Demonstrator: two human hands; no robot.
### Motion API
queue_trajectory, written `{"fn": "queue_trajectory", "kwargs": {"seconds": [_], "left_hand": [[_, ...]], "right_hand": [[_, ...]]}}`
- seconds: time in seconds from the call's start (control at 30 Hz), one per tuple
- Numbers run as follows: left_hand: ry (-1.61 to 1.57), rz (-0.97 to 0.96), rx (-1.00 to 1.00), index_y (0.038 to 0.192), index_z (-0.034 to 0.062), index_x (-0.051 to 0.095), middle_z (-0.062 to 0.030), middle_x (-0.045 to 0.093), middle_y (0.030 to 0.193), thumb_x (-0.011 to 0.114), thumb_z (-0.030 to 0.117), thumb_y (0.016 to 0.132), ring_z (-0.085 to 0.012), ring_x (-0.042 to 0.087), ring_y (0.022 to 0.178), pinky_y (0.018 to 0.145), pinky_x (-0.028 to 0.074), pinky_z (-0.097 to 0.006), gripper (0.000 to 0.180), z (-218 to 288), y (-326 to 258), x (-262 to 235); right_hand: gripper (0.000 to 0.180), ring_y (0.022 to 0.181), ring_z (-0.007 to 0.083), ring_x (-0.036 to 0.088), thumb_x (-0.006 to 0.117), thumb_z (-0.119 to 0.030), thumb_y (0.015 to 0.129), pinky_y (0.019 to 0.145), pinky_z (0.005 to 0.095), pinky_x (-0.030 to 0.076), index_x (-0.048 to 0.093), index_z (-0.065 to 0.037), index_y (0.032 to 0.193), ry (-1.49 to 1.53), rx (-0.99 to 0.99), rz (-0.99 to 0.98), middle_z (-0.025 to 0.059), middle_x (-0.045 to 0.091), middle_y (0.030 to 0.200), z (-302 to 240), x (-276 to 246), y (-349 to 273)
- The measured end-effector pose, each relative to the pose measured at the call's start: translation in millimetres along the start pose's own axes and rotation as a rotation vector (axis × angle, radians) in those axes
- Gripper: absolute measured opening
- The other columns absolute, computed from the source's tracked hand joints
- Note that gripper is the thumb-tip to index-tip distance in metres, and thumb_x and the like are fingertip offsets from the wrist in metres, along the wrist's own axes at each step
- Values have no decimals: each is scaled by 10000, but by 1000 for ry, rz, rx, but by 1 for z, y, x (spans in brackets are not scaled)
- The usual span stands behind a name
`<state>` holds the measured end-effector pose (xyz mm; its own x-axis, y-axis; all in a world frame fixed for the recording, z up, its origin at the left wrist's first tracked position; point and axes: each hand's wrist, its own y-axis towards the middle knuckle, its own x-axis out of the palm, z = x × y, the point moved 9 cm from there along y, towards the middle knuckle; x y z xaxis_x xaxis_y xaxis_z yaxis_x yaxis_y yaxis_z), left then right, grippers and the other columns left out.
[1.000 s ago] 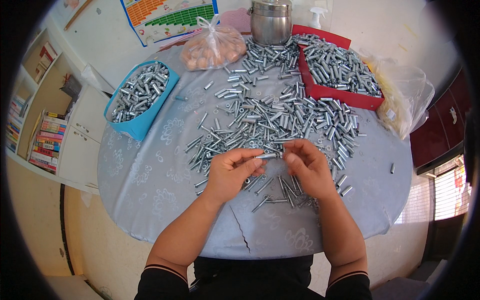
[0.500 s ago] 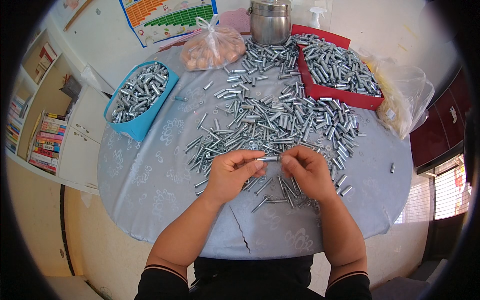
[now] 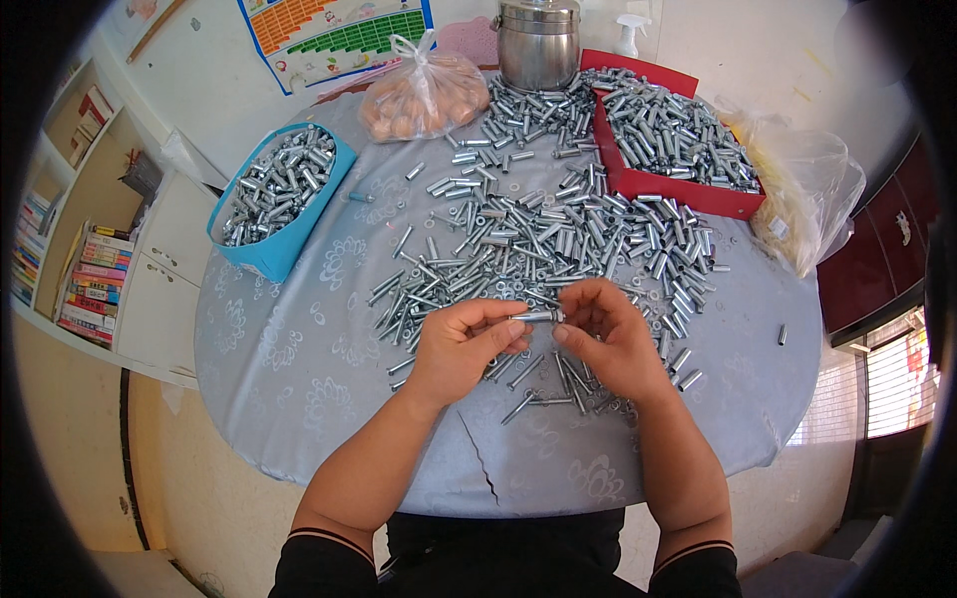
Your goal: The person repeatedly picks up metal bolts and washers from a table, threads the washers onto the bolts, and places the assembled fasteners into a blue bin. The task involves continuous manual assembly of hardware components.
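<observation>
A short silver bolt [image 3: 539, 316] lies level between both hands, just above the table. My left hand [image 3: 462, 349] pinches its left end with thumb and fingertips. My right hand [image 3: 608, 339] holds the right end, fingers curled over it. Under and beyond the hands spreads a loose heap of metal bolts and sleeves [image 3: 538, 239] on the round table with a pale blue patterned cloth [image 3: 299, 359]. Several loose bolts [image 3: 558, 384] lie right below my hands.
A blue tray [image 3: 274, 194] of metal parts stands far left, a red tray [image 3: 673, 140] of them far right. A steel pot [image 3: 538, 45], a bag of round brownish items [image 3: 419, 95] and a clear plastic bag [image 3: 807, 199] line the far edge. A shelf with books [image 3: 85, 289] is left.
My hands have drawn slightly closer together around the bolt, with the fingers shifting on it. Nothing else on the table has moved.
</observation>
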<state>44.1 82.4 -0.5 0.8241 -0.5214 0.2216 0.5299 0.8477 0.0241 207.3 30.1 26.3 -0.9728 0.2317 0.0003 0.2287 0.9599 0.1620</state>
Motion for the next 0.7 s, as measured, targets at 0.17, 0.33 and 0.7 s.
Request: {"fn": "queue_trajectory", "kwargs": {"seconds": [0.17, 0.33, 0.7], "left_hand": [[8, 1, -2, 1132, -47, 650, -146, 712, 954, 642, 34, 918, -161, 694, 825, 747, 577, -265, 229, 2, -1, 0], [-17, -4, -3, 1134, -45, 649, -148, 710, 960, 640, 33, 918, -161, 693, 831, 748, 580, -269, 230, 1, 0, 1], [2, -4, -6, 1137, -43, 650, -134, 712, 948, 636, 37, 922, -152, 689, 818, 740, 574, -265, 229, 1, -1, 1]], "right_hand": [[144, 720, 68, 534, 627, -136, 942, 646, 224, 445, 622, -1, 989, -52, 184, -135, -2, 592, 801, 14, -2, -1], [159, 752, 70, 549, 651, -118, 925, 672, 223, 461, 622, -2, 1030, -78, 123, -164, 7, 612, 858, 14, 1, -2], [213, 788, 73, 568, 703, -97, 889, 696, 220, 478, 623, -5, 1064, -171, 268, -262, 10, 617, 888, 29, -2, -4]]}}
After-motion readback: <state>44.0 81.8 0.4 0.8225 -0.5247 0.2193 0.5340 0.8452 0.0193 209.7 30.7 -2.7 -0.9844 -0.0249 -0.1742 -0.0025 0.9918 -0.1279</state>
